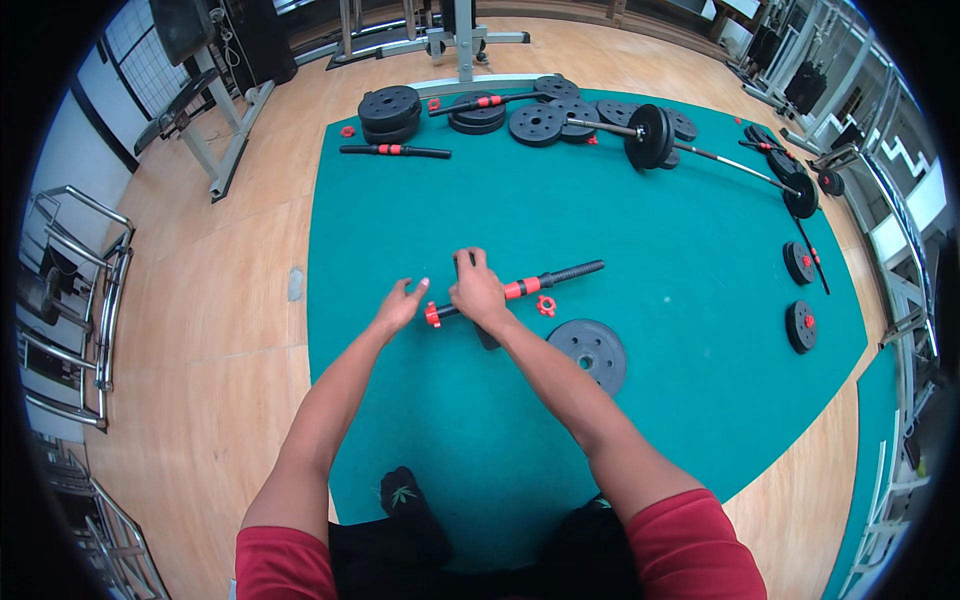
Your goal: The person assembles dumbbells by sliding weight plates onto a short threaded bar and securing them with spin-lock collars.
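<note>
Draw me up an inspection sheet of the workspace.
Surface: flat green mat over pale wooden floor.
Job's things: black dumbbell bar with red bands; red star-shaped collar at its left end; loose red star-shaped collar beside it; grey round weight plate lying flat; dark round weight plate edge-on at the bar, its centre hidden.
Clutter: stacked black round plates, spare black bar with red bands and long metal barbell toward the mat's far side.
Grips: left grip open, holding nothing; right grip closed on the edge-on plate.
Cables: thin pale cord, upper left.
Surroundings: black-padded metal bench, left.
</note>
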Motion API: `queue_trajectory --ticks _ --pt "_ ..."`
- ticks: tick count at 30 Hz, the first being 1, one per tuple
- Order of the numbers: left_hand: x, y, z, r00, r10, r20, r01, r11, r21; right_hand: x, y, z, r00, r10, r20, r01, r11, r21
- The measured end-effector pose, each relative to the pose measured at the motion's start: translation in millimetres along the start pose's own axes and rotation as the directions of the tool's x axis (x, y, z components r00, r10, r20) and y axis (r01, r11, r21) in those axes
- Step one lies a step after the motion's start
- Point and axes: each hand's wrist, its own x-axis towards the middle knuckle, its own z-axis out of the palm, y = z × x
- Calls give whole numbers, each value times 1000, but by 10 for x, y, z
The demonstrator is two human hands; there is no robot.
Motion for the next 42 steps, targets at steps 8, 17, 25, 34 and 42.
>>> queue_trajectory --ticks 8,17,25,34,42 --pt "154 129 -387 981 28 193 6 985 -174 -12 19 11 1000 -2 -5 2 1000 -2" --pt "-180 119 -145 925 -122 360 116 992 39 6 16 -6 1000 16 -4 -16 1000 -2" --pt "166 109 -435 978 149 146 -78 910 -408 71 57 101 1000 -14 -7 14 1000 -13" --pt "-110 69 4 959 115 257 -96 992 -84 34 131 40 995 -62 -80 61 998 -7" --pt "-103 400 -425 951 19 310 37 984 -174 34 35 -3 999 -32 -18 32 999 10"
